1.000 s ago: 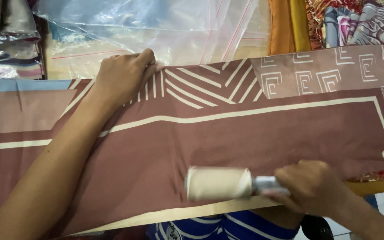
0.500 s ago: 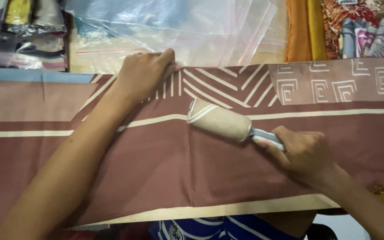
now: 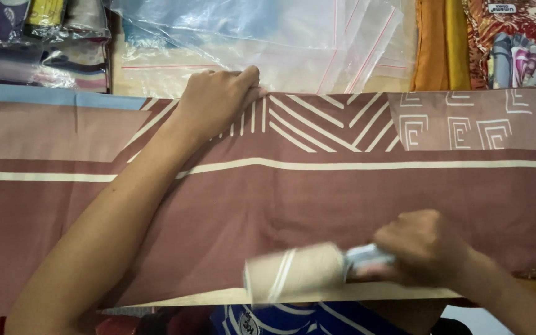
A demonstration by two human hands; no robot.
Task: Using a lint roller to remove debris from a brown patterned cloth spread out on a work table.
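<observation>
A person's right hand (image 3: 426, 251) closes its fingers around the pale handle of a lint roller (image 3: 296, 272), whose blurred cream drum lies on a brown cloth (image 3: 355, 205) near the cloth's near edge, just beside its cream border. The left hand (image 3: 218, 99) rests at the cloth's far edge, fingers curled down and pinning the fabric where slanted cream stripes fan out; whether it grips the hem or only presses on it cannot be told. Beyond the cloth's far edge lie clear plastic bags (image 3: 268, 43) with red seal lines; folded orange fabric (image 3: 442, 43) and patterned textiles (image 3: 522, 43) sit off its far right corner, and packed goods (image 3: 32, 37) off its far left corner.

The risks look modest but real. The roller sits close to the near edge, so a stroke carried too far could run off the cloth and fold the border under. With only one hand anchoring the far edge, a sticky drum could drag and bunch the unpinned fabric to the right. A hurried pass may also leave patches of lint.
</observation>
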